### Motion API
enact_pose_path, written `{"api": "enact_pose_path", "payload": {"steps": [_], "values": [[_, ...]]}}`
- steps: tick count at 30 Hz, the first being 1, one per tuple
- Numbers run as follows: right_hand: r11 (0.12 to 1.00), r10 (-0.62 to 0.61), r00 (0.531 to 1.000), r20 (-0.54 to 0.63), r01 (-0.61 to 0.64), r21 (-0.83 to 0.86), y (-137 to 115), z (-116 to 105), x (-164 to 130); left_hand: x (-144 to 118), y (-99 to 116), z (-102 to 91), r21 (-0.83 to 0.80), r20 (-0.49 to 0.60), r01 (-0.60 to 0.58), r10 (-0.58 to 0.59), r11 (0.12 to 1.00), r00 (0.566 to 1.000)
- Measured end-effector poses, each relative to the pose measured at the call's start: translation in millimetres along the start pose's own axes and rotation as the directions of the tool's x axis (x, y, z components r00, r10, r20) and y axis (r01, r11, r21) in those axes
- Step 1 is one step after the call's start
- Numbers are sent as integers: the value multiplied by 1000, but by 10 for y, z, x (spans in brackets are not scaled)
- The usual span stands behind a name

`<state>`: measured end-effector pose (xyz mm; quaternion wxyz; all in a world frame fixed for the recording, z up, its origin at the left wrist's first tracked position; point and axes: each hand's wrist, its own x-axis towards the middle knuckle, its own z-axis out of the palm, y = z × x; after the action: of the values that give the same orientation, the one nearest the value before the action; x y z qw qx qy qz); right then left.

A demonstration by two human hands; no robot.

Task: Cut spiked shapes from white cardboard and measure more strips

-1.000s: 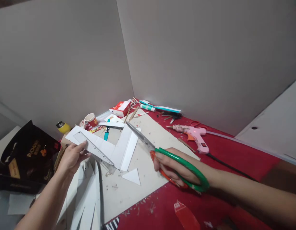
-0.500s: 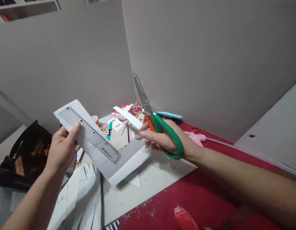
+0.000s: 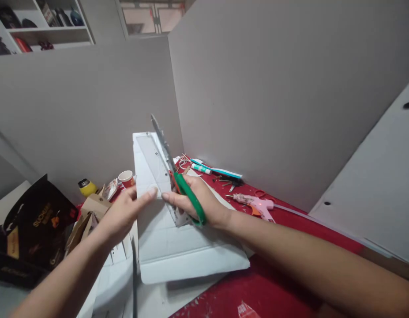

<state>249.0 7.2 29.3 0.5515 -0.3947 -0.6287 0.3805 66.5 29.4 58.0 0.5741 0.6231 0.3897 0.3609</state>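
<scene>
The white card sheet [image 3: 178, 247] stands tilted up over the red worktop [image 3: 290, 265] near its back corner, a clear ruler [image 3: 154, 165] flat against it. The right hand [image 3: 197, 203] grips the green scissors [image 3: 181, 183], blades closed and pointing up, while the left hand [image 3: 125, 214] spreads open on the card's left edge; a firmer left pinch would probably steady the sheet.

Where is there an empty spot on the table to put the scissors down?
The red tabletop is bare between the white card and the pink glue gun, on the right hand side. The back corner near the glue stick and the left side by the black bag are crowded.
</scene>
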Motion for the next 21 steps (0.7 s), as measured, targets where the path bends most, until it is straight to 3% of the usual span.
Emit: {"api": "enact_pose_path", "payload": {"steps": [2,3,6,8,12,17,21], "values": [[998,46,997,-54,-45,35,37,-37,65,-85,-148,4,-26,134,135,-131,990,982],[996,72,993,-90,-68,52,69,-46,99,-123,-210,10,-44,151,169,-160,985,975],[990,136,976,-170,-125,71,194,-51,182,-181,-319,13,-88,59,177,-172,980,983],[987,155,976,-150,-148,54,281,-69,204,-166,-332,-36,-92,-11,167,-169,982,986],[979,194,977,-86,-199,-47,465,-221,167,-130,-267,-323,-78,-49,224,-228,971,972],[914,314,946,-84,-325,-242,805,-509,75,-257,-193,-784,10,24,401,-401,916,916],[810,331,935,-127,-350,-471,1064,-675,8,-405,-164,-909,27,64,377,-378,926,924]]}}
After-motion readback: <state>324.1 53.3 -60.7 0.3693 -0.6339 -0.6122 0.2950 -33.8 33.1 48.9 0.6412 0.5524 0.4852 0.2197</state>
